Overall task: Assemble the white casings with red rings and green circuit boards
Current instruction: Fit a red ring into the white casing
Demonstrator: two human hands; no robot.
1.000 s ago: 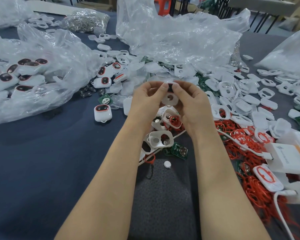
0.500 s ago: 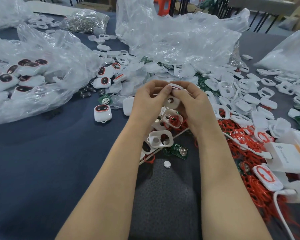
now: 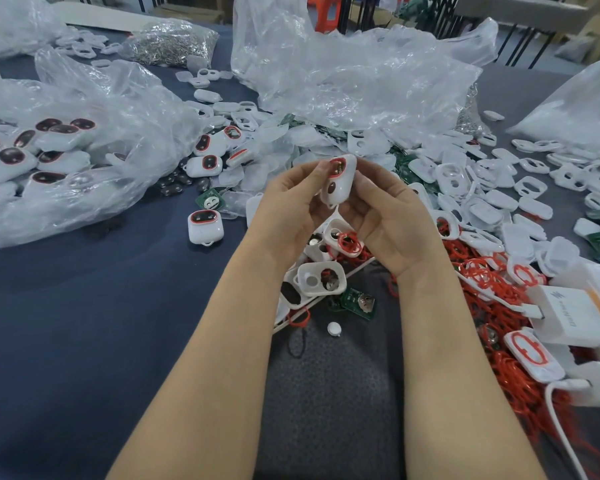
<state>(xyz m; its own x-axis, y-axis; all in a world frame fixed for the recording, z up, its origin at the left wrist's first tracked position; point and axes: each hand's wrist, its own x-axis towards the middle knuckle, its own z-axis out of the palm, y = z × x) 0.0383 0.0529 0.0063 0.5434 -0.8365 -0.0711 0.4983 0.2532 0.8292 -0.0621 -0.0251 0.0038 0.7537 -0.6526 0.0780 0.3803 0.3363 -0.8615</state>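
Both hands hold one white casing (image 3: 340, 183) above the table's middle, turned so its open face shows. A red ring lines its upper opening, with metal visible inside. My left hand (image 3: 293, 206) pinches the casing's top left edge; my right hand (image 3: 386, 216) cups it from the right and below. Under the hands lie more white casings (image 3: 321, 280), one with a loose red ring (image 3: 348, 242). A green circuit board (image 3: 359, 303) lies just in front of them. A pile of red rings (image 3: 478, 278) spreads to the right.
Clear plastic bags cover the back: one at left (image 3: 84, 161) holds finished casings, one at centre (image 3: 343, 71). A finished casing (image 3: 205, 226) stands alone at left. Loose white shells (image 3: 499, 188) fill the right. A white charger block (image 3: 568, 313) with cable sits at right.
The casing has been turned and raised a little, so its ringed opening now faces me. My left fingers moved to its top edge; my right hand dropped lower around it.
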